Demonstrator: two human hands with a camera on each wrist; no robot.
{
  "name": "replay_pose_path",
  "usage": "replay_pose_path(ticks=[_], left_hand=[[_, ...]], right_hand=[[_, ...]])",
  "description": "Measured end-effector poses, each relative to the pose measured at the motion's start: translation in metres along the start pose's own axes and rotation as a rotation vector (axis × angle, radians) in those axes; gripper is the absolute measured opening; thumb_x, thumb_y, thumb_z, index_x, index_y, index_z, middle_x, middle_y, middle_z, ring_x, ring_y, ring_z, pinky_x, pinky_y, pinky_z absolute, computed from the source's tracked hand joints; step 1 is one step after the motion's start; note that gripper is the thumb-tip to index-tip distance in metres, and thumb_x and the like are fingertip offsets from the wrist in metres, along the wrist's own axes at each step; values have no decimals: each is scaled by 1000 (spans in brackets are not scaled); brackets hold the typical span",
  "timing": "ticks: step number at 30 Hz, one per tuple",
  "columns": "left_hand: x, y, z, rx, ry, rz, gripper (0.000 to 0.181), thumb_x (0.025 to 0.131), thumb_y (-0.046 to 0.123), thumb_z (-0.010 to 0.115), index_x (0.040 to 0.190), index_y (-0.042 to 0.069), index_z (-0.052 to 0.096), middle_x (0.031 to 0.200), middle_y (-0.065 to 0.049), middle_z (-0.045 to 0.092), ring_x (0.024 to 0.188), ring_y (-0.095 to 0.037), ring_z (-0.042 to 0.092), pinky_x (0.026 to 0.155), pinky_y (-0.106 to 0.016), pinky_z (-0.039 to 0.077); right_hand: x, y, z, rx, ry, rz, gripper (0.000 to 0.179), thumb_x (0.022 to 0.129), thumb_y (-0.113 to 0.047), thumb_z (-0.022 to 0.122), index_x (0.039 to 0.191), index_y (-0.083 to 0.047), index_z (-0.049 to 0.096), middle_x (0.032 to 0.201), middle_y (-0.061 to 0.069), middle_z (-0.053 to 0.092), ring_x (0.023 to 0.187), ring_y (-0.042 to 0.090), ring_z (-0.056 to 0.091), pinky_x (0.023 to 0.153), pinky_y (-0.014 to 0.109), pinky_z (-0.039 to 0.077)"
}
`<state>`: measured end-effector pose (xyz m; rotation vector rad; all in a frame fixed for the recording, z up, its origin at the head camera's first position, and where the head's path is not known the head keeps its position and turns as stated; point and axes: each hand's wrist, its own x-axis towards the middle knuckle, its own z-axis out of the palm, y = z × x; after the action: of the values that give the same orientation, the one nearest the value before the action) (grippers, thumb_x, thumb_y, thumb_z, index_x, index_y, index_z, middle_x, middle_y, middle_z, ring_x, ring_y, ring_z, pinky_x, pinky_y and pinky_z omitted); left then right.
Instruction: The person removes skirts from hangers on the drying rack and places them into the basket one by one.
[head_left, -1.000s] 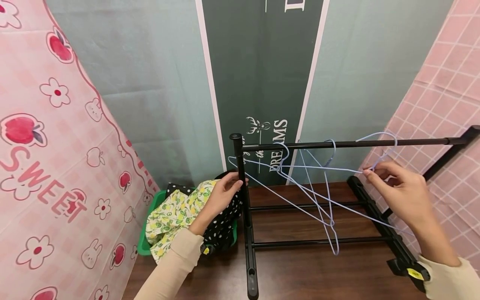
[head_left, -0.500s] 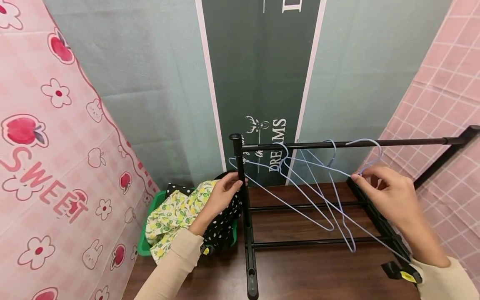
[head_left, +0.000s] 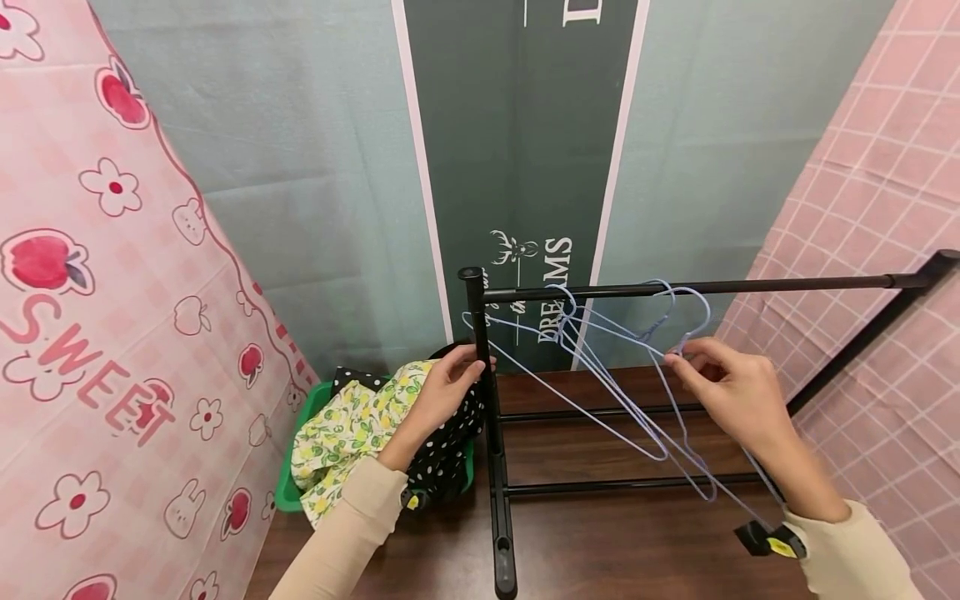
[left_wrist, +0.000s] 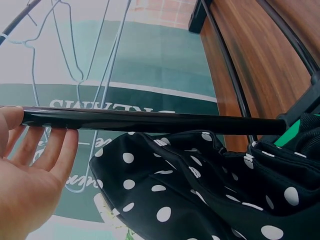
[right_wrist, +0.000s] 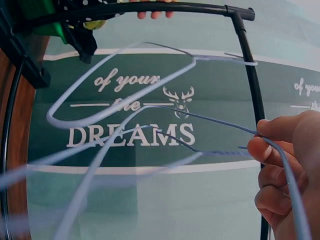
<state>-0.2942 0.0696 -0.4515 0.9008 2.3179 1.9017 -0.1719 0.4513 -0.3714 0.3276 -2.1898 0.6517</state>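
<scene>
My right hand (head_left: 731, 387) pinches a pale blue wire hanger (head_left: 707, 315) just below its hook, between thumb and forefinger. That hook loops over the black rail (head_left: 810, 285) of a clothes rack. To its left, two similar hangers hang from the same rail, one with its hook (head_left: 572, 302) near the rail's left end; their wires overlap below. My left hand (head_left: 446, 392) holds the rack's left post (head_left: 491, 433). In the left wrist view, its thumb and fingers (left_wrist: 47, 150) lie on opposite sides of the post.
Left of the post stands a green basket (head_left: 285, 492) heaped with a yellow lemon-print cloth (head_left: 352, 429) and a black polka-dot cloth (head_left: 442, 458). Lower crossbars (head_left: 622, 486) span the rack above a brown wooden floor (head_left: 622, 550). Printed curtains (head_left: 322, 208) surround it.
My right hand has slid the pinched hanger leftward along the rail, and its hook now sits close to the middle hanger's hook. My left hand has stayed on the post.
</scene>
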Motion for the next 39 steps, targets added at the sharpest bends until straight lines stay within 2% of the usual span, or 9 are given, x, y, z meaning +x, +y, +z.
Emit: replay_pose_path(ticks=[7, 12, 18, 25, 33, 39], left_hand=[[0, 0, 0, -5, -2, -13, 33, 113, 22, 56, 144, 14, 63, 138, -17, 71, 127, -29, 69, 105, -32, 56], [1, -2, 0, 0, -1, -20, 33, 113, 23, 56, 144, 16, 63, 136, -13, 72, 127, -25, 69, 105, -30, 56], [1, -3, 0, 5, 0, -17, 33, 113, 25, 56, 144, 16, 63, 137, -15, 71, 127, -26, 69, 106, -38, 57], [1, -4, 0, 5, 2, -20, 33, 113, 26, 56, 144, 17, 63, 136, -8, 73, 127, -25, 69, 109, -44, 55], [1, -3, 0, -4, 1, -21, 33, 113, 26, 56, 144, 16, 64, 137, -9, 73, 129, -25, 68, 111, -45, 54], [0, -3, 0, 6, 1, -25, 33, 113, 26, 56, 143, 17, 65, 137, -8, 73, 130, -23, 68, 112, -43, 53]], right_hand=[[5, -9, 17, 48, -38, 32, 16, 86, 0, 86, 96, -9, 78, 56, -6, 67, 51, -13, 50, 49, 13, 35], [10, -10, 29, 63, -40, 18, 14, 89, 0, 84, 98, -7, 76, 56, -5, 67, 49, -12, 49, 47, 14, 34], [16, -10, 40, 86, -59, 48, 10, 93, -4, 82, 98, -8, 75, 56, -2, 67, 48, -9, 50, 45, 15, 33], [20, -10, 51, 66, -103, 96, 10, 96, -9, 80, 104, -5, 74, 59, -1, 70, 50, -3, 51, 48, 17, 35], [22, -7, 63, 71, -113, 127, 10, 100, -12, 77, 105, -4, 73, 60, 4, 70, 49, -2, 51, 48, 19, 35], [21, -5, 70, 71, -117, 132, 10, 99, -12, 77, 105, -4, 73, 60, 1, 70, 49, -4, 51, 49, 19, 35]])
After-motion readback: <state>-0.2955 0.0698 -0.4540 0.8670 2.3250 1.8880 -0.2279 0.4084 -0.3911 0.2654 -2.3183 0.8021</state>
